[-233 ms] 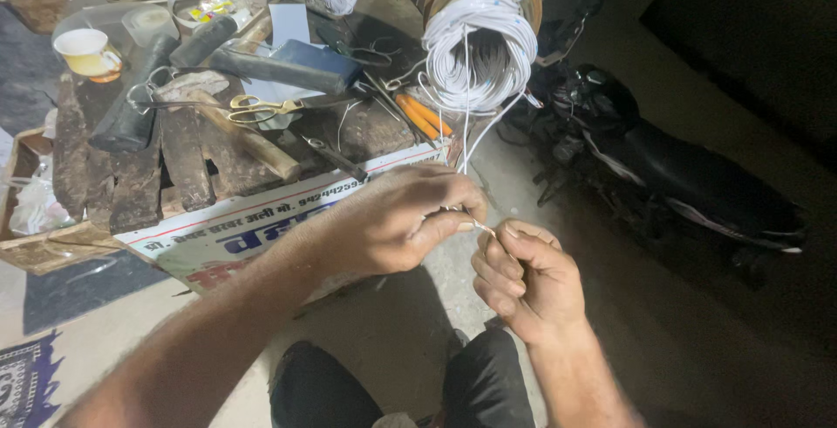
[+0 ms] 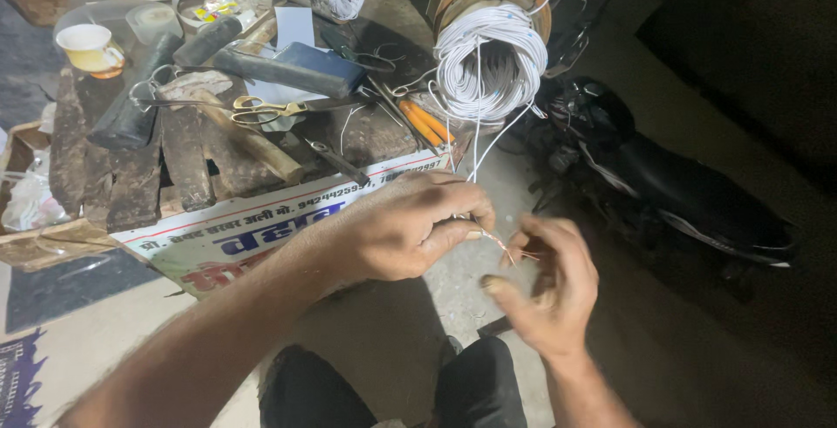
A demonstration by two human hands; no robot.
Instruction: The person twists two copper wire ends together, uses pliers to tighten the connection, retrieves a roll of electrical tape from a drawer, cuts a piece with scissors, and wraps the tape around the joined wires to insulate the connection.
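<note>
The left hand (image 2: 410, 223) pinches the bared wire end (image 2: 499, 242) between its fingers (image 2: 458, 232); the right hand (image 2: 545, 284), fingers loosely spread, hovers just beside it.

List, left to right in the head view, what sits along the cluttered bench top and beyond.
Yellow-and-white cup → yellow-handled scissors → orange-handled tool → white wire coil → dark motorcycle.

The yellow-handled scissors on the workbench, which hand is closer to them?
Left. The left hand is just below the yellow-handled scissors; the right hand is farther right.
</note>
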